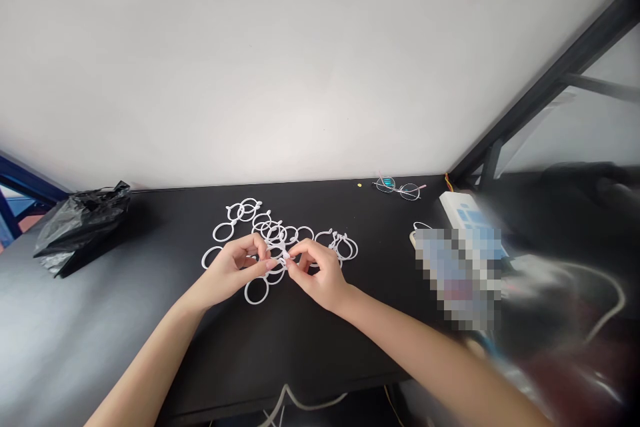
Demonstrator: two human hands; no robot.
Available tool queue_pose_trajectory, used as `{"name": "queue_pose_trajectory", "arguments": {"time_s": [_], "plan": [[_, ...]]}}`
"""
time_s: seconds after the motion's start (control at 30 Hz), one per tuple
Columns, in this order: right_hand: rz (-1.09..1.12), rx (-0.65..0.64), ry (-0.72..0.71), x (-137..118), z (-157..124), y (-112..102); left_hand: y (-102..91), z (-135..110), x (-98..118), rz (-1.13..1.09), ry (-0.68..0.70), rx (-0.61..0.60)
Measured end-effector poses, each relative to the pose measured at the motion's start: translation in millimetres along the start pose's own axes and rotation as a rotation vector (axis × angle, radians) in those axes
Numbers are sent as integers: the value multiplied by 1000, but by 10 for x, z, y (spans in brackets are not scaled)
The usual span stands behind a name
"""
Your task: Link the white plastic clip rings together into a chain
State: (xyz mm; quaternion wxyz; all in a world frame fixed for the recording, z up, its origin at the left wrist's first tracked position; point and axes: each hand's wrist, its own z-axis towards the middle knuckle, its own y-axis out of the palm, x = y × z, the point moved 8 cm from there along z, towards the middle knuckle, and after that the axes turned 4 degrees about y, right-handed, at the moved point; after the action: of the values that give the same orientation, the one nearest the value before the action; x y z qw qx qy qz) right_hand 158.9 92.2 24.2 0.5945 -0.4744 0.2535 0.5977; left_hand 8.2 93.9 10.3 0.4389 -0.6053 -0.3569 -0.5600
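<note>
Several white curtain rings (257, 291), each thin and round with a small knob or eyelet, lie in a loose pile on the black table (310, 360). My right hand (320, 273) pinches the small end of a white ring (286, 255) between thumb and forefinger, just over the middle of the pile. Close beside it, my left hand (235, 270) is closed with thumb and bent fingers at a white ring; the fingers partly hide their grip. More rings (345, 247) lie right of my right hand, and others (245, 210) lie behind my left.
A black plastic bag (83, 227) sits at the left. Eyeglasses (399, 188) lie near the wall at the back. On the right are a white box (463, 213), a blurred-out flat object (455, 280) and a pale cable (617, 293). A dark metal frame (540, 80) slopes up at right.
</note>
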Motion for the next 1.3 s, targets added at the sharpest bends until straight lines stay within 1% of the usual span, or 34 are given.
{"name": "queue_pose_trajectory", "arguments": {"time_s": [0.3,0.47,0.6,0.87,1.03,1.13,1.3], "plan": [[-3,-7,14,-1,2,4,24,-6,20,-38,-16,-9],[-10,-10,12,-14,5,2,21,-6,5,-43,-57,14],[2,-5,-3,-10,-4,6,13,1,-3,-44,-64,30],[25,5,-5,-4,-17,1,43,1,-33,-77,-91,-14],[27,4,1,-19,-11,-11,48,-5,-1,-61,-62,-24],[38,-15,35,6,-12,6,27,0,-1,-61,-42,-12],[94,-70,133,74,-10,46,16,6,-17,-75,-40,-9]]}}
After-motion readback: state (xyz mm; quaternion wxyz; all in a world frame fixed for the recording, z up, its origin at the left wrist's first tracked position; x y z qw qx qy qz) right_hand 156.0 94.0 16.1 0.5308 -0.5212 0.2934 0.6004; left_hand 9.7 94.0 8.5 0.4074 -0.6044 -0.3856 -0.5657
